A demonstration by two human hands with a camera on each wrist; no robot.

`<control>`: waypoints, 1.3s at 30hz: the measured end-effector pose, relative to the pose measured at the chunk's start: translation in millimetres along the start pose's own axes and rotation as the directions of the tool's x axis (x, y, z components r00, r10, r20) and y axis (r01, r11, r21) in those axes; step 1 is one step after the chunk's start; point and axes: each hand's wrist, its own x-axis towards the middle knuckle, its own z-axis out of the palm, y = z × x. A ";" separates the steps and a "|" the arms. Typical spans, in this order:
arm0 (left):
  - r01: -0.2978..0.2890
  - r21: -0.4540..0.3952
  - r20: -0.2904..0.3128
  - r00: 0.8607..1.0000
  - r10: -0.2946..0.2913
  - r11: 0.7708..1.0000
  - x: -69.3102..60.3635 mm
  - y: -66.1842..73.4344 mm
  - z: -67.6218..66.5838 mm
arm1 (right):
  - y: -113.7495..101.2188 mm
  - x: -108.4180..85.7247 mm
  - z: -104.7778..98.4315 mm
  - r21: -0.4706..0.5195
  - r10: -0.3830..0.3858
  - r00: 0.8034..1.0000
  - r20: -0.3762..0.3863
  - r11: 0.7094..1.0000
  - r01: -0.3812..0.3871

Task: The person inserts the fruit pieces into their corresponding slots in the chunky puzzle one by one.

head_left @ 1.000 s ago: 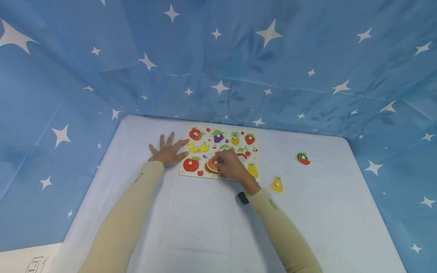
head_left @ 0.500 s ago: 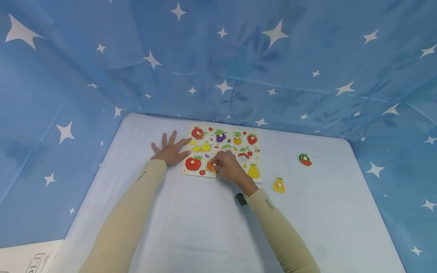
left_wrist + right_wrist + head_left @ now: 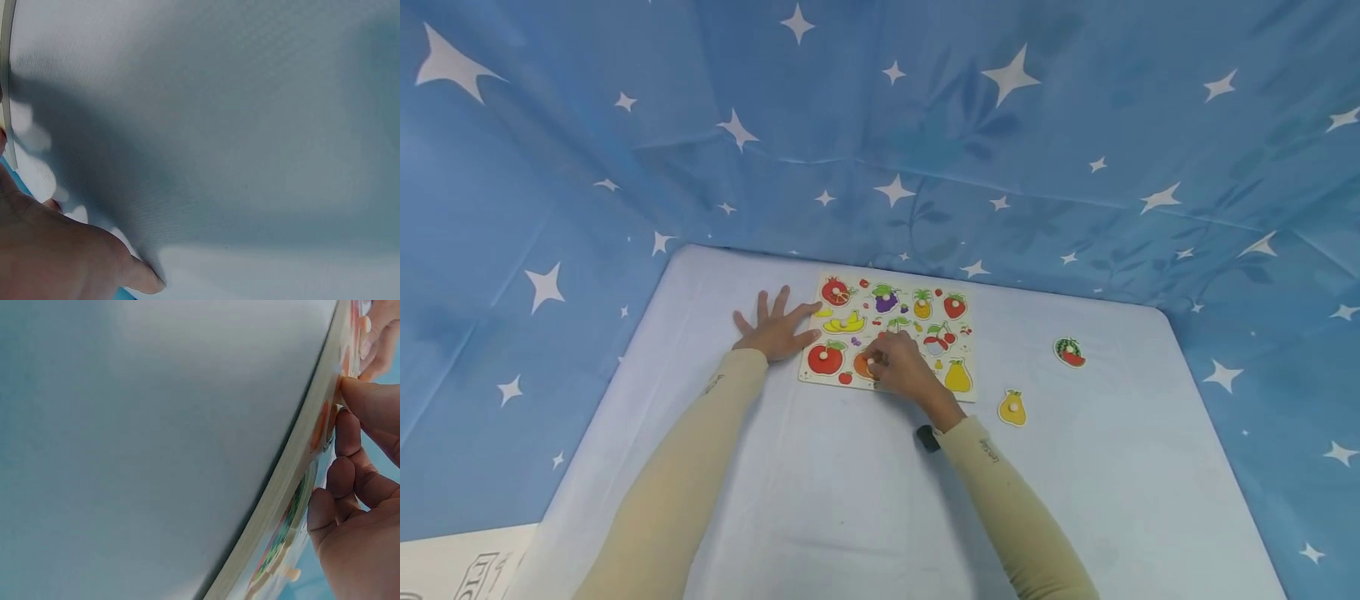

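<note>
A fruit peg puzzle board [image 3: 970, 398] lies near the table's back edge. My right hand [image 3: 906, 367] is over its bottom row, thumb and forefinger at the knob of an orange puzzle piece [image 3: 860, 367]. The piece appears to lie in its recess; the hand hides its right part. In the right wrist view, the right hand [image 3: 362, 475] curls its fingers close above the board's edge [image 3: 275, 481]. My left hand [image 3: 777, 332] lies spread at the board's left side, thumb and forefinger touching it. An apple piece [image 3: 825, 359] sits left of the orange.
A loose pear piece [image 3: 1012, 408] and a watermelon piece [image 3: 1069, 351] lie on the white-covered table [image 3: 1120, 467], right of the board. Further knobbed fruits, among them bananas [image 3: 844, 323] and a strawberry [image 3: 955, 307], sit in the board. A blue star-patterned curtain [image 3: 820, 100] stands behind.
The orange piece, raised and offset over its recess one second ago, now lies lined up with it. My right hand shifted slightly with it. The left hand stays in place; the view shifted slightly.
</note>
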 end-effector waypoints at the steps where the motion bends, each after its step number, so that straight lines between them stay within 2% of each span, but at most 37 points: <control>1: -0.002 0.001 -0.003 1.000 0.002 1.000 0.5 0.0 0.5 | 0.4 -0.7 0.0 -0.019 -0.016 1.000 -0.009 1.000 0.016; 5: 0.000 -0.001 -0.002 1.000 0.000 1.000 3.3 -1.9 3.9 | 2.8 -4.1 0.0 -0.109 -0.050 0.998 -0.036 0.993 0.046; 8: 0.001 0.003 0.008 1.000 -0.001 1.000 6.3 -4.2 6.6 | 5.5 -8.1 -2.5 -0.132 -0.017 0.999 -0.039 0.991 0.012; 12: -0.003 0.008 0.016 1.000 0.003 1.000 6.1 -4.1 6.6 | 11.3 -12.6 -12.9 -0.066 0.020 0.998 -0.060 0.998 -0.024; 18: 0.004 0.006 0.019 1.000 -0.004 1.000 4.2 -3.6 4.8 | 25.5 -24.4 -42.7 0.082 0.047 0.993 -0.106 0.996 -0.039; 21: 0.004 0.002 0.017 1.000 -0.004 1.000 4.6 -4.9 4.0 | 37.3 -35.2 -58.5 0.153 0.061 0.989 -0.131 0.987 -0.040; 23: -0.001 0.002 0.016 1.000 0.001 1.000 5.0 -5.6 3.4 | 46.9 -42.6 -67.7 0.164 0.077 0.986 -0.148 0.985 -0.052; 26: -0.003 0.010 0.020 1.000 0.002 1.000 5.6 -6.9 3.4 | 60.7 -54.7 -79.4 0.137 0.107 0.981 -0.164 0.987 -0.084; 32: 0.004 0.013 0.028 1.000 -0.004 1.000 2.4 -6.0 2.0 | 91.7 -78.4 -102.1 0.093 0.210 0.960 -0.186 0.976 -0.195; 39: -0.010 0.014 0.019 1.000 0.009 1.000 -2.9 1.7 -0.4 | 128.6 -106.8 -143.1 0.075 0.291 0.928 -0.232 0.957 -0.281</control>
